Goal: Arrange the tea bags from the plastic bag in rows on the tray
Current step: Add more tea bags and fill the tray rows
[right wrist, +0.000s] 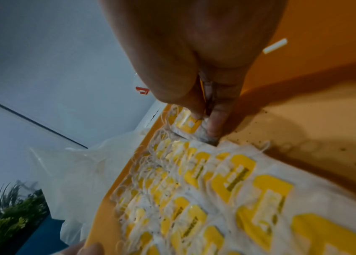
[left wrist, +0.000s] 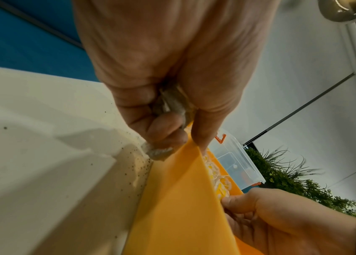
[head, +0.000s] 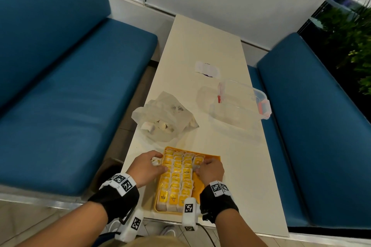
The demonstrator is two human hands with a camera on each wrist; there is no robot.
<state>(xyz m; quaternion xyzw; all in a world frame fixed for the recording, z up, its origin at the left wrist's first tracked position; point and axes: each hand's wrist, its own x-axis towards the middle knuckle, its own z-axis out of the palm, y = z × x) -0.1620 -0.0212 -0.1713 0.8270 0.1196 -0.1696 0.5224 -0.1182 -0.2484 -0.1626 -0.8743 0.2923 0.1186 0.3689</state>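
An orange tray (head: 197, 184) lies at the near table edge, with three long rows of yellow-tagged tea bags (head: 176, 176) and a short fourth row at its far right. My left hand (head: 158, 161) sits at the tray's left rim (left wrist: 183, 198), fingers curled round a few spare tea bags (left wrist: 168, 107). My right hand (head: 200, 166) pinches one tea bag (right wrist: 203, 127) low over the tray floor (right wrist: 303, 138), at the near end of the fourth row. The crumpled plastic bag (head: 162, 118) lies beyond the tray and holds a few tea bags.
A clear lidded container (head: 239, 104) with red clips stands at the table's right edge, beyond the tray. A white sticker (head: 206, 69) lies farther back. Blue benches (head: 80, 96) flank the narrow table, and loose tea dust speckles the table by the tray (left wrist: 137, 165).
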